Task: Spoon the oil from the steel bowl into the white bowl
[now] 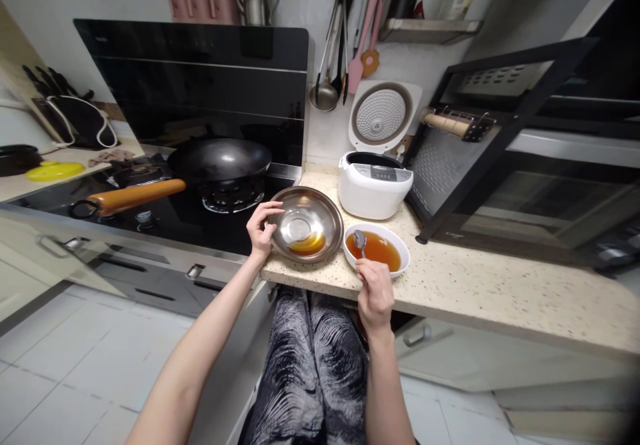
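My left hand (pixel 263 228) pinches the left rim of a round metal bowl (pixel 329 217), with the thumb on the near side and the fingers over the edge. Yellowish liquid (pixel 309 244) has pooled in the near part of that bowl. Just to its right stands a white bowl (pixel 404 248) of reddish-brown liquid (pixel 383 252). Closed around the handle of a metal spoon (pixel 359 238), my right hand (pixel 376 292) is at the near edge of the white bowl. The spoon's head is over the liquid; whether it touches the surface I cannot tell.
Behind the bowls stands a white rice cooker (pixel 376 192), lid raised. A black wok (pixel 223 158) with a wooden handle (pixel 140 196) rests on the stove at left. An oven (pixel 560 192) is on the right. Utensils (pixel 356 72) hang on the wall above the speckled counter (pixel 480 292).
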### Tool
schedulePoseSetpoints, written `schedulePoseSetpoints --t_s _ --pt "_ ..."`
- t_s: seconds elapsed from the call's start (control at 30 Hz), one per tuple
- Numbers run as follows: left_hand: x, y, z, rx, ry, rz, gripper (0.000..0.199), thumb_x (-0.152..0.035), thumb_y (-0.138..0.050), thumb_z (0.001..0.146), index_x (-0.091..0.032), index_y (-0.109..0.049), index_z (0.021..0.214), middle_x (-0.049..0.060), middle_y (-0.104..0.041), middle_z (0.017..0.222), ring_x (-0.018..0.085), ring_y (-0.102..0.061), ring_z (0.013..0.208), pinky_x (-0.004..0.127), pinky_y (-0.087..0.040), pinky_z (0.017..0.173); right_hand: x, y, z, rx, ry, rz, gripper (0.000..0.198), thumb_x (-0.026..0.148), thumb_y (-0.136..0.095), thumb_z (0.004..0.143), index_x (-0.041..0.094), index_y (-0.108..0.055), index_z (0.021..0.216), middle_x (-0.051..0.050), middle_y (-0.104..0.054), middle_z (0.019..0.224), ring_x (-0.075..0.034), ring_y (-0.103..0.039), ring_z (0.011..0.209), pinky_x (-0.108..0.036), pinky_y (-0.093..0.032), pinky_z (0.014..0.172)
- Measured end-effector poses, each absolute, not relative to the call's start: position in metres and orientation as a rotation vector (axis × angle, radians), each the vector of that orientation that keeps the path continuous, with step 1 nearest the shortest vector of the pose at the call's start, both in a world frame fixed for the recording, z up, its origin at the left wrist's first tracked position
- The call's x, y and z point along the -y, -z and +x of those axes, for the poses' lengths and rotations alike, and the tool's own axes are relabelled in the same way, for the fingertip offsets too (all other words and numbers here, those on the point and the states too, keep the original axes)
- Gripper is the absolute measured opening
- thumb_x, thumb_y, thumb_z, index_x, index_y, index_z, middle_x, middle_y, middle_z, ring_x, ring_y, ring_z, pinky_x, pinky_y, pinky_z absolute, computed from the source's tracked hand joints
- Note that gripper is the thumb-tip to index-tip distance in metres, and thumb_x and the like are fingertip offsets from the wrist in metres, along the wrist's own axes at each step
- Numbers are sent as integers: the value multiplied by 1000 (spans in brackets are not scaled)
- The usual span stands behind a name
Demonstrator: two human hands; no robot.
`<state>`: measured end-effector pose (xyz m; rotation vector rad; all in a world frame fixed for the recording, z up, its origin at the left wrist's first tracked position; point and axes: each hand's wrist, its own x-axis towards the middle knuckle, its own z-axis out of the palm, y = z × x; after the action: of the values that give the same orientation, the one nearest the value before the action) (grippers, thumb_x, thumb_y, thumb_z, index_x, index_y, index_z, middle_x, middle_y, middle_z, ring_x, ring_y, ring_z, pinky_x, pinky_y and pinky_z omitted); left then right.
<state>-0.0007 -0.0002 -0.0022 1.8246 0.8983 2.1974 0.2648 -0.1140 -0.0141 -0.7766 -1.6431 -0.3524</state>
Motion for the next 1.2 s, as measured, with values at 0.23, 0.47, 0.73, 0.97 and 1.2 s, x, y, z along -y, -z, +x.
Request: schedulePoseSetpoints --t_s 0.23,0.47,0.73,0.97,1.2 --pt "-1 3 -1 -886 -2204 1821 29 -18 -54 72 -20 -78 89 8 -76 107 30 -68 104 45 -53 93 114 12 263 1492 409 -769 29 3 -54 95 23 -66 112 -6 -73 95 -21 -69 89 -39 -57 76" --pt "-1 2 -1 -861 -2213 1820 32 -16 -53 70 -21 -78 89 7 -76 107 30 -68 104 44 -52 93 119 12 242 1169 177 -748 12 18 -53 101 23 -63 100 -4 -72 91 -20 -70 85 -40 -58 78" --pt "-1 3 -1 -841 -2217 1825 33 -15 -53 69 -21 -78 90 7 -76 107 29 -68 104 43 -52 92 113 25 214 1251 -99 -776 15 18 -51 102 22 -63 95 -5 -73 95 -18 -70 90 -37 -57 83" --pt "0 2 0 -881 -2200 1813 33 -16 -52 68 -20 -78 88 8 -76 107 30 -67 103 42 -51 87 105 36 200 1269 -209 -822 17 20 -50 104 22 -63 94 -3 -73 94 -16 -70 92 -32 -55 85" --pt "0 3 -1 -870 -2198 1821 33 -16 -52 68 -21 -78 89 8 -76 107 30 -67 104 43 -52 89 101 44 196 1248 -277 -842 17 24 -50 104 23 -63 93 -3 -73 96 -16 -69 92 -32 -55 86"
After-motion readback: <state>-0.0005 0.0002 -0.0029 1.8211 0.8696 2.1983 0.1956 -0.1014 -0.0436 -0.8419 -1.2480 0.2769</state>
